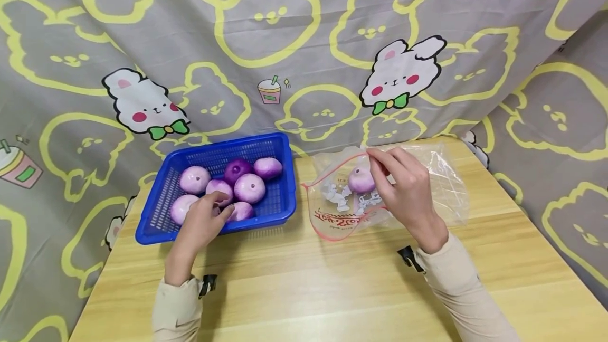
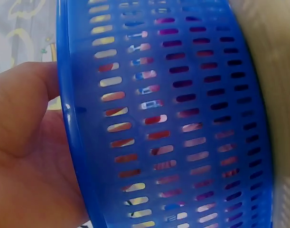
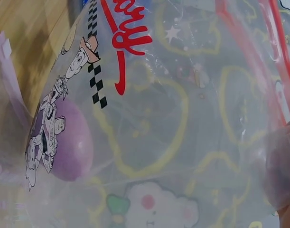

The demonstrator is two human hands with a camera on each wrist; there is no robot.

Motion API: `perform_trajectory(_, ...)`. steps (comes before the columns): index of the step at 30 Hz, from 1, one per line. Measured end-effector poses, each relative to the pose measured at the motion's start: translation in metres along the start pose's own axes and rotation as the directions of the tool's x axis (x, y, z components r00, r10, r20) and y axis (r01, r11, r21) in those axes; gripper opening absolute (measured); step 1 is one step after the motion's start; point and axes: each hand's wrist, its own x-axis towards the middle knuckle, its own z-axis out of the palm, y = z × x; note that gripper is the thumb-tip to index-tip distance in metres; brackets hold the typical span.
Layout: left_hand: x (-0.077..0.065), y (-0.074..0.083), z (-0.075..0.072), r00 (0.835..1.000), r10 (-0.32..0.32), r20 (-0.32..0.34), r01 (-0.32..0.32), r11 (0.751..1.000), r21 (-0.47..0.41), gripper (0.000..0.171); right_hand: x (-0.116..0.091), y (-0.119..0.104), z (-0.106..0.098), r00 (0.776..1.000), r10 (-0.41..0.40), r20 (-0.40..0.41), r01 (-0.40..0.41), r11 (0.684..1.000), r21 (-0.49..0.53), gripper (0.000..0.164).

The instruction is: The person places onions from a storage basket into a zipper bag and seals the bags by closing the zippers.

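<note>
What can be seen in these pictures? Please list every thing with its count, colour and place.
basket: one, blue, on the table's left part
onions: seven visible, purple and white, one darker, inside the basket
bag: one, clear with red edging and prints, right of the basket
bagged onion: one, pale purple, inside the bag
table: one, light wood, under basket and bag
curtain: grey with yellow outlines, behind the table
black pieces: two, black, at the cuffs
sleeves: two, beige, on the forearms
left hand: one, over the onions
right hand: one, pinching the bag's edge
</note>
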Motion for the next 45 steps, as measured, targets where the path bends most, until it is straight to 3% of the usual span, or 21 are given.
perform_trajectory(6,0.009,0.004,-0.008,0.992,-0.006,0.124,-0.004,0.997,0.077,0.022,0.000,-0.002,0.001,1.000,0.006,0.004,-0.006,1.000,0.010,0.017)
perform_trajectory(13,0.011,0.004,-0.012,0.972,-0.127,0.196,0.092,0.980,0.177,0.032,0.000,-0.003,0.003,1.000,0.010,0.020,-0.010,0.999,0.032,0.017)
perform_trajectory(19,0.016,0.007,0.000,0.983,-0.109,0.145,0.083,0.981,0.174,0.037,0.000,-0.002,-0.001,0.999,0.018,0.028,-0.019,0.999,0.039,0.017)
perform_trajectory(24,0.018,0.011,0.009,0.992,-0.060,0.109,0.046,0.991,0.126,0.029,-0.004,0.000,-0.003,0.999,0.023,0.045,-0.025,0.999,0.043,0.019)
perform_trajectory(35,0.017,0.013,0.001,0.994,0.027,0.101,-0.036,0.996,0.085,0.034,-0.004,-0.002,0.003,0.998,0.007,0.064,-0.011,0.998,0.056,0.019)
perform_trajectory(45,0.015,0.015,0.000,0.996,0.008,0.086,-0.016,0.996,0.091,0.048,-0.004,-0.006,0.005,0.998,0.022,0.063,-0.025,0.998,0.060,0.022)
